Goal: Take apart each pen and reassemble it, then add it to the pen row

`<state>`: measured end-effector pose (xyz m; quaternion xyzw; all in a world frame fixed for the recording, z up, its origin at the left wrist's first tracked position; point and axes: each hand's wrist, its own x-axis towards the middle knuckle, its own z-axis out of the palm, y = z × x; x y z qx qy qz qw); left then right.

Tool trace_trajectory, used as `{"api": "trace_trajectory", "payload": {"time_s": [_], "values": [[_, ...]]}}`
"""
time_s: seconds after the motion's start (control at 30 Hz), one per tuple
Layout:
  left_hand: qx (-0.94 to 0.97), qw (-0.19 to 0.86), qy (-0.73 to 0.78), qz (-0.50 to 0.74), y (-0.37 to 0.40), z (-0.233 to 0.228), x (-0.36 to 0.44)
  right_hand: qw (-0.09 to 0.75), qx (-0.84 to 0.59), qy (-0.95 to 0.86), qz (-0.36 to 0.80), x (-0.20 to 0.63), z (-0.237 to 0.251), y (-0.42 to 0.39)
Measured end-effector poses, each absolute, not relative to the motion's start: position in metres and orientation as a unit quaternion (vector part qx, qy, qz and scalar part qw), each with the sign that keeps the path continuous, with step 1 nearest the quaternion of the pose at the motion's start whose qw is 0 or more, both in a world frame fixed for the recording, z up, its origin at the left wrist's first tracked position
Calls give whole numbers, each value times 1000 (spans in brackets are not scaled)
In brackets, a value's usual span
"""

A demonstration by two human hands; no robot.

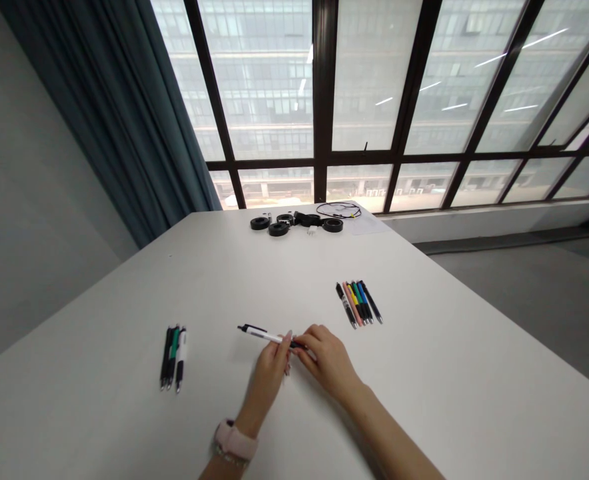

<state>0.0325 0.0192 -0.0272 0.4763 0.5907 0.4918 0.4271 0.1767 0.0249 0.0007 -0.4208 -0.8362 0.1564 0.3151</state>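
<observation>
Both my hands meet over the middle of the white table (424, 373) and hold one white pen with a black clip (259, 333). My left hand (270, 373), with a pink watch at the wrist, pinches the pen's barrel. My right hand (327, 360) grips its other end, which the fingers hide. The pen lies nearly level, clip end pointing left. A group of three pens (173, 357) lies on the table to the left of my hands. A row of several coloured pens (358, 303) lies to the right, beyond my right hand.
At the table's far edge lie black round rolls (278, 229) and a coiled black cable (338, 209) beside a sheet of paper. Behind stand large windows with dark frames, and a blue-grey curtain (119, 113) hangs at the left. Grey floor lies to the right of the table.
</observation>
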Motion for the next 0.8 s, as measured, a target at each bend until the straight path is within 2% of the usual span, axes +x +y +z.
{"api": "trace_trajectory", "payload": {"time_s": [0.3,0.53,0.8], "values": [[475,453,583,479,20,-28,31,351,-527,-764,126,192,-7,42],[479,458,590,461,21,-25,35,292,-664,-679,115,218,-15,61],[484,455,587,463,19,-27,36,238,-704,-668,42,226,-18,63]]}}
